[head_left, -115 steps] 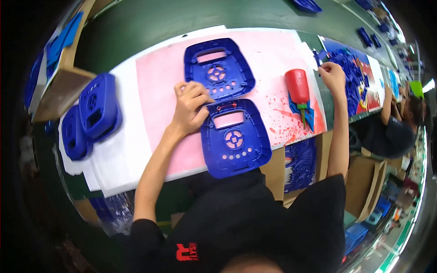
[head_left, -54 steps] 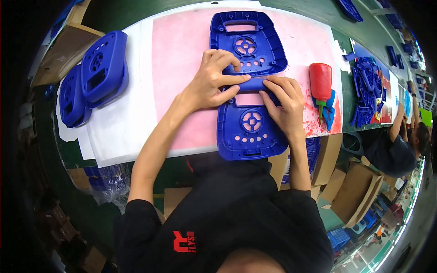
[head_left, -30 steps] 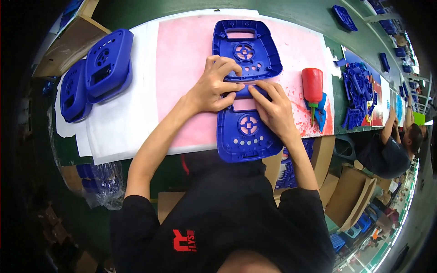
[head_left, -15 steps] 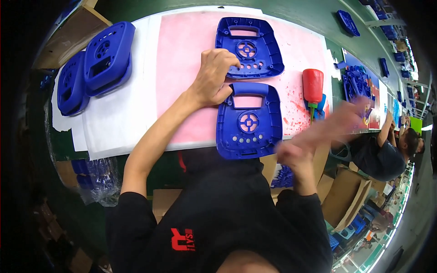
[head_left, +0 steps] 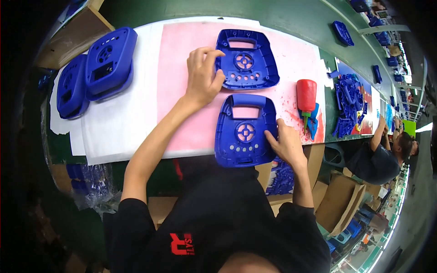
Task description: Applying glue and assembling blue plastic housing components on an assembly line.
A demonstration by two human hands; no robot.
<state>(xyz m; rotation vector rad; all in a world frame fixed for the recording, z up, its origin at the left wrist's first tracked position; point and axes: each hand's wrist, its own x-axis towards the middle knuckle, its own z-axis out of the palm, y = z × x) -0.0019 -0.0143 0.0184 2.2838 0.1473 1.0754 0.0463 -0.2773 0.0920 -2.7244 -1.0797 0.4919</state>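
Two blue plastic housing shells lie with their ribbed insides up, one behind the other. The near shell [head_left: 246, 149] is at the sheet's front edge. My right hand [head_left: 287, 142] grips its right wall, thumb inside and fingers outside. The far shell [head_left: 244, 78] rests on the pink sheet, with its handle slot away from me. At that shell's left wall is my left hand [head_left: 202, 75], fingers bent, thumb and index apart. The index fingertip meets the wall; whether it presses there I cannot tell.
On the left stand stacked blue housings [head_left: 107, 59]. A red squeeze bottle [head_left: 306, 96] with a green tip lies right of the shells, over a blue piece [head_left: 313, 123]. Farther right are a pile of blue parts [head_left: 348, 104] and a seated person [head_left: 380, 154]. Cardboard boxes [head_left: 339, 200] stand below.
My right hand has swung back from the right and taken hold of the near shell. My left hand has left the near shell's handle and moved to the far shell's left side.
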